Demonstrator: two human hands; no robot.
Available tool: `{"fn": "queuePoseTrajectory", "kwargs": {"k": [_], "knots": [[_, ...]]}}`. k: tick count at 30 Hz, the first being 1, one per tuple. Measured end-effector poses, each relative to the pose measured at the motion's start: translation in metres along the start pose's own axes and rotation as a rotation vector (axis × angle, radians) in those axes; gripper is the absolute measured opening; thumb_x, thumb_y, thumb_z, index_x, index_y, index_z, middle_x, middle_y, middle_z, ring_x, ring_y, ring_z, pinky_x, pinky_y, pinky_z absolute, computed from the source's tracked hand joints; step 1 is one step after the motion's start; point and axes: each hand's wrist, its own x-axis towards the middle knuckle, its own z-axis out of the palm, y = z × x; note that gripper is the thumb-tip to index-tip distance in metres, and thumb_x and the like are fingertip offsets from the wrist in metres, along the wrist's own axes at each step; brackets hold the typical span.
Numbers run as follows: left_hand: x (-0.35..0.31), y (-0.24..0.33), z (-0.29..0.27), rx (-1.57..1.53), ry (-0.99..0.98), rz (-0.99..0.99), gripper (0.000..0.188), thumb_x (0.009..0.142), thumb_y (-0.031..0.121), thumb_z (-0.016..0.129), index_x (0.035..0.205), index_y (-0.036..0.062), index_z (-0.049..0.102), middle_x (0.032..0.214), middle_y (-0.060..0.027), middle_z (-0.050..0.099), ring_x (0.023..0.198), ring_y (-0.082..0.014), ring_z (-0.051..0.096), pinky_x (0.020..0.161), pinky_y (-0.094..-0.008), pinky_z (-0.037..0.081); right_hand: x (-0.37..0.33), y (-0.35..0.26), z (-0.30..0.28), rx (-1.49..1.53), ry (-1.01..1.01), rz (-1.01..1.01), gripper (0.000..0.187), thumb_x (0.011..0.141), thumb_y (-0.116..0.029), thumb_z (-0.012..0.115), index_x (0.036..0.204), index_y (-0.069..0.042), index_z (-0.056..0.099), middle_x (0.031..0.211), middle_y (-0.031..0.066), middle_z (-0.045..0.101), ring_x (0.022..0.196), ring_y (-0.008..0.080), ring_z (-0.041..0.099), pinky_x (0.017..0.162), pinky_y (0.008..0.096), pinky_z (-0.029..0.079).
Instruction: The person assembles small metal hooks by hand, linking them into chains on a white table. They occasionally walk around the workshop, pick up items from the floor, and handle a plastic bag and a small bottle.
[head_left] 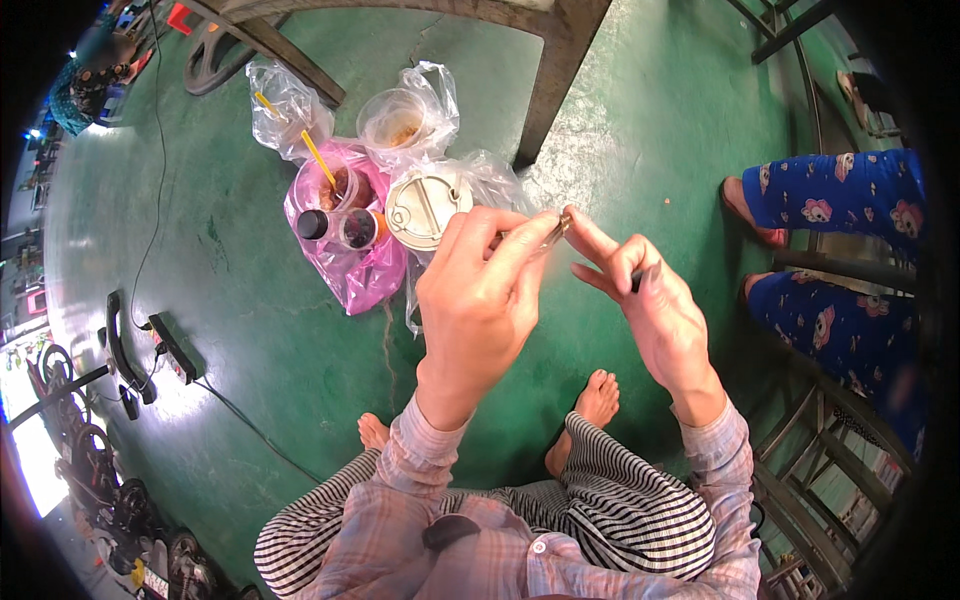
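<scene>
My left hand (480, 295) is raised in front of me, its thumb and fingers pinched on a small shiny brass-coloured piece (562, 228). What kind of piece it is, I cannot make out. My right hand (655, 310) faces it, the index fingertip touching or almost touching the piece's end. Between the curled thumb and fingers of that hand sits a small dark object (637, 281), mostly hidden. Just beyond my left hand, a large cup with a cream lid (428, 208) stands on the floor.
Plastic cups with yellow straws (318, 160) and a pink plastic bag (365, 285) lie on the green floor. A worn wooden leg (550, 90) rises beyond. At left are a power strip (173, 350) and cable. Another person's legs in blue trousers (840, 200) are at right.
</scene>
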Motion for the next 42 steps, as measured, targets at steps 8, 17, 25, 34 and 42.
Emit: {"fn": "queuePoseTrajectory", "kwargs": {"k": [8,17,25,34,42], "knots": [[-0.008,-0.022,-0.001,-0.944,-0.063,-0.358,0.036,0.071,-0.009,0.072,0.105,-0.0001,0.066,0.094,-0.0085,0.062,0.084,-0.0157,0.062,0.073,-0.0267,0.051,-0.034,-0.044,0.006,-0.082,-0.085,-0.267,0.031,0.096,-0.032,0.04,0.081,-0.005,0.045,0.127,0.0361,0.045,0.127,0.0426,0.04,0.102,0.0524,0.027],[-0.012,-0.032,-0.003,-1.059,0.013,-0.371,0.034,0.073,-0.006,0.071,0.105,-0.0001,0.064,0.096,-0.009,0.059,0.083,-0.0182,0.062,0.074,-0.0294,0.052,-0.04,-0.073,0.032,0.796,-0.78,-0.251,0.04,0.101,-0.038,0.034,0.08,-0.005,0.044,0.118,0.0544,0.036,0.131,0.0596,0.017,0.101,0.0679,0.023],[-0.005,-0.029,0.006,-1.109,-0.074,-0.292,0.032,0.074,-0.006,0.069,0.106,-0.0004,0.063,0.098,-0.0104,0.06,0.085,-0.0214,0.062,0.074,-0.0307,0.053,-0.044,-0.094,0.011,0.618,-0.872,-0.041,0.041,0.1,-0.042,0.035,0.081,-0.006,0.045,0.123,0.0509,0.036,0.133,0.0576,0.017,0.103,0.0667,0.022],[-0.002,-0.024,-0.004,-1.085,-0.031,-0.323,0.034,0.074,-0.01,0.069,0.106,-0.0019,0.064,0.099,-0.009,0.059,0.089,-0.0197,0.062,0.077,-0.0284,0.053,-0.052,-0.059,0.021,0.534,-0.408,-0.369,0.039,0.1,-0.037,0.037,0.075,-0.008,0.044,0.104,0.0416,0.055,0.11,0.0573,0.045,0.088,0.0666,0.036],[0.0,-0.009,-0.001,-0.655,0.019,-0.243,0.037,0.069,-0.011,0.071,0.102,0.0047,0.07,0.094,-0.0047,0.062,0.086,-0.0129,0.061,0.073,-0.0242,0.05,-0.007,-0.035,0.006,-0.868,-0.04,-0.493,0.024,0.09,-0.02,0.05,0.075,-0.002,0.045,0.131,0.035,0.046,0.131,0.0509,0.033,0.104,0.0492,0.031]]}}
